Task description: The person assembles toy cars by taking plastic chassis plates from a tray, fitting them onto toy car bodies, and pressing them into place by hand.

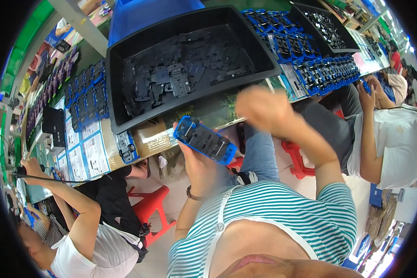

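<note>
My left hand [198, 167] is closed around a blue toy car body [205, 140], held tilted just off the table's front edge. Its dark underside, with a black base plate, faces up. To the right, my right hand [260, 109] hovers by the near right corner of a large black tray [194, 96]. Motion smears its fingers, so I cannot make out whether it holds anything. Flat black plastic plates [176, 78] lie loosely heaped in that tray.
Blue car bodies stand in rows left [85, 95] and right [326, 74] of the tray. One blue car body [126, 147] lies at the table edge. Small parts fill another black tray [326, 28]. Co-workers sit on both sides; a red stool [153, 208] stands left.
</note>
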The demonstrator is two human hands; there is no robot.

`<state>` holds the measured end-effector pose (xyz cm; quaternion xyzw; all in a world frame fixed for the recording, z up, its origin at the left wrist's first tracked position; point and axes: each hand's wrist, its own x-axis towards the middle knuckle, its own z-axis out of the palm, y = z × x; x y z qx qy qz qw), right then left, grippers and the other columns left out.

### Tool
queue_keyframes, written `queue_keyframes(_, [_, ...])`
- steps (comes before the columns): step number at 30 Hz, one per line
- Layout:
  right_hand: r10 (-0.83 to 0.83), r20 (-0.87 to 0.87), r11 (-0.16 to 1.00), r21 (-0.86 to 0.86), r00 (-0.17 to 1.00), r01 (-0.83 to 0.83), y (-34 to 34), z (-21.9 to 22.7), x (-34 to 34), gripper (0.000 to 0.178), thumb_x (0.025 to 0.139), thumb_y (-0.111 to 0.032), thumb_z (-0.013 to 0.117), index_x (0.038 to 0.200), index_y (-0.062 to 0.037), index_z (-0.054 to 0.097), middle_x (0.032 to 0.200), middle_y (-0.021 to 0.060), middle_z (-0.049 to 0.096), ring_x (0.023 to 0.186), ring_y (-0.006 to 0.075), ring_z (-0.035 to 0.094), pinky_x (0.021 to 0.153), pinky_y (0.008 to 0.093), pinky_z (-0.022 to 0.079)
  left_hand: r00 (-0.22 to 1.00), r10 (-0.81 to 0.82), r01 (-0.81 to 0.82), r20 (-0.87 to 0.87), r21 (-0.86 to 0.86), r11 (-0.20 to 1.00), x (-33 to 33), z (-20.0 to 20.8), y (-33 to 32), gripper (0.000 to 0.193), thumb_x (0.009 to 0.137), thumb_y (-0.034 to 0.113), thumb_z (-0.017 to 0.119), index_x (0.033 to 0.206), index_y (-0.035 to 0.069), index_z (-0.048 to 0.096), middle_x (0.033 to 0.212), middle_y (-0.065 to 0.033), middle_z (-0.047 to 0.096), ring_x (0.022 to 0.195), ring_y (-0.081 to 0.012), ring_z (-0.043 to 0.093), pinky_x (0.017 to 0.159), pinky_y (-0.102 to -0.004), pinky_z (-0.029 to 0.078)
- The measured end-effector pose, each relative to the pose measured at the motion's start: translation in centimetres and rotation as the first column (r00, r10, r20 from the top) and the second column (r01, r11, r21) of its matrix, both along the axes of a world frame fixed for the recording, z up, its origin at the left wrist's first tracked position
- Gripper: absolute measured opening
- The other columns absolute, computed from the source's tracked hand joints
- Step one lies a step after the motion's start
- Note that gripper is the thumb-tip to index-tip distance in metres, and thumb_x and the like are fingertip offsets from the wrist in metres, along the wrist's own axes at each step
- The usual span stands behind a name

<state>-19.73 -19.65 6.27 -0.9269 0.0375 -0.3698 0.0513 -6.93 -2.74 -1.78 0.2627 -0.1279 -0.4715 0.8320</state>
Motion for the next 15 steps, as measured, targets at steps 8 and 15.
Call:
queue_keyframes(8, [-0.236, -0.628, 0.937, -0.348, 0.742, 0.003, -19.8, -4.7, 9.8, 0.048, 0.072, -0.011, 0.071, 0.118, -0.0132, 0.061, 0.122, 0.0045, 0.057, 0.118, 0.0262, 0.049, 0.096, 0.0381, 0.043, 0.982, -0.053, 0.054, -0.179, 0.001, 0.999, 2.9, 0.1, 2.7, 0.055, 0.099, 0.050, 0.030, 0.142, 0.016, 0.033, 0.136, -0.0099, 0.046, 0.116, -0.0327, 0.052, 0.095, -0.0598, 0.044])
queue_keyframes(15, [-0.065, -0.538, 0.995, -0.098, 0.840, 0.014, -18.2, -1.9, 8.7, 0.026, 0.077, -0.014, 0.070, 0.097, -0.0055, 0.055, 0.095, 0.0093, 0.057, 0.095, 0.0303, 0.056, 0.083, 0.0406, 0.045, 0.990, -0.015, 0.017, -0.140, 0.020, 1.000, 4.5, 0.1, 3.7, 0.053, 0.100, 0.048, 0.028, 0.142, 0.016, 0.033, 0.137, -0.0114, 0.045, 0.115, -0.0338, 0.053, 0.095, -0.0595, 0.044])
